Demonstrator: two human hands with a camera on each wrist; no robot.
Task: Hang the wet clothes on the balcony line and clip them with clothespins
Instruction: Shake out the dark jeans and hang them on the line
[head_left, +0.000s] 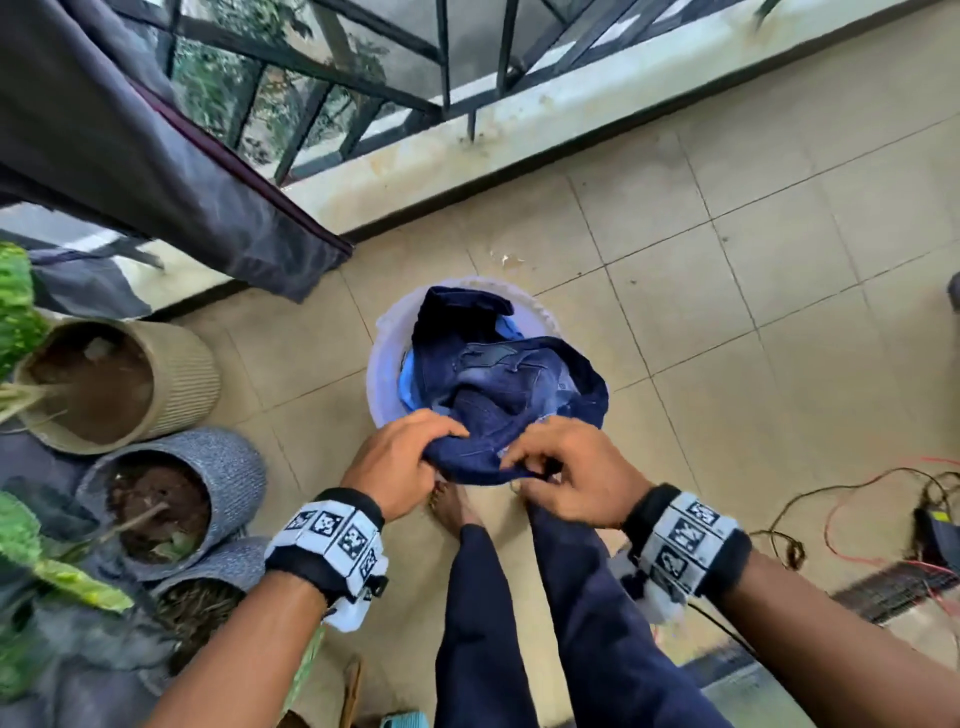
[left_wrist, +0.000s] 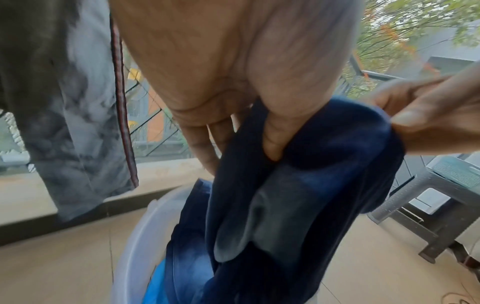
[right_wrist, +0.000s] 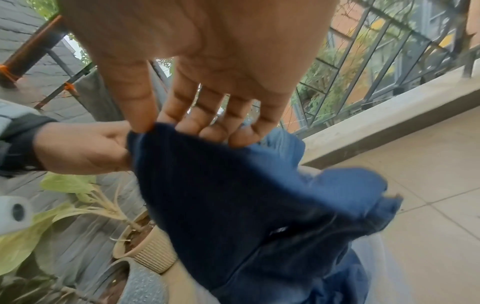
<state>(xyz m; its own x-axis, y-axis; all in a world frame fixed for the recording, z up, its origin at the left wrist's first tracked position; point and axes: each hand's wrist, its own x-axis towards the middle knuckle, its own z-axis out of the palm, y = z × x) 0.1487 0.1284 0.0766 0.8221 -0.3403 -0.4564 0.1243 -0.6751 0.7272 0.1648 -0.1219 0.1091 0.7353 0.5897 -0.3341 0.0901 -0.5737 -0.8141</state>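
A pale plastic basin (head_left: 382, 364) stands on the tiled floor and holds dark blue jeans (head_left: 498, 374) with a lighter blue cloth (head_left: 410, 384) beneath. Both hands lift the near edge of the jeans above the basin's rim. My left hand (head_left: 415, 452) grips the edge with thumb and curled fingers; the left wrist view shows the thumb (left_wrist: 275, 131) pressed into the jeans (left_wrist: 298, 195). My right hand (head_left: 545, 467) pinches the same edge between thumb and fingertips (right_wrist: 215, 131), the jeans (right_wrist: 233, 195) hanging below. A grey garment (head_left: 156, 145) hangs at the upper left. No clothespins are visible.
Potted plants (head_left: 114, 384) and woven grey pots (head_left: 176, 499) crowd the left floor. The balcony railing (head_left: 441, 78) and low ledge (head_left: 571, 114) run behind the basin. Cables (head_left: 857, 519) lie at the right. A grey plastic stool (left_wrist: 428, 205) stands beyond. My legs and a bare foot (head_left: 457, 504) are just below the basin.
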